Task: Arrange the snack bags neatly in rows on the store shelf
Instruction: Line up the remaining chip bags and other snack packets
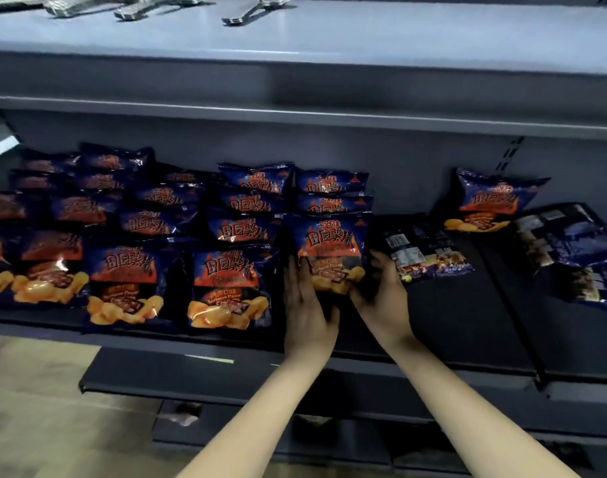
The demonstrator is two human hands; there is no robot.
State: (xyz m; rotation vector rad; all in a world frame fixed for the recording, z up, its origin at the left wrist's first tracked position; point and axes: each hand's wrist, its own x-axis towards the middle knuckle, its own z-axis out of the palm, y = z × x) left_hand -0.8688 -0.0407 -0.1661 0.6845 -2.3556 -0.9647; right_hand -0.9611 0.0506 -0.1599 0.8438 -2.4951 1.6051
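Dark store shelf (450, 322), left hand (305, 305) and right hand (381, 305) flanking chip bag (329, 243)

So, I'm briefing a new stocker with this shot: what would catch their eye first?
Rows of blue-and-orange chip bags fill the shelf's left half. At centre, the left hand and right hand flank the front bag of the rightmost row. Further right, loose bags lie scattered, one back-side up.

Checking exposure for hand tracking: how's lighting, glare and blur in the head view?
Head view: lower shelf dim, left hand and right hand at the front bag read dark, forearms brighter. Head view: foil glare on a front-left bag. Head view: far-left bags soft, murky. Head view: wide angle bows the upper shelf edge.
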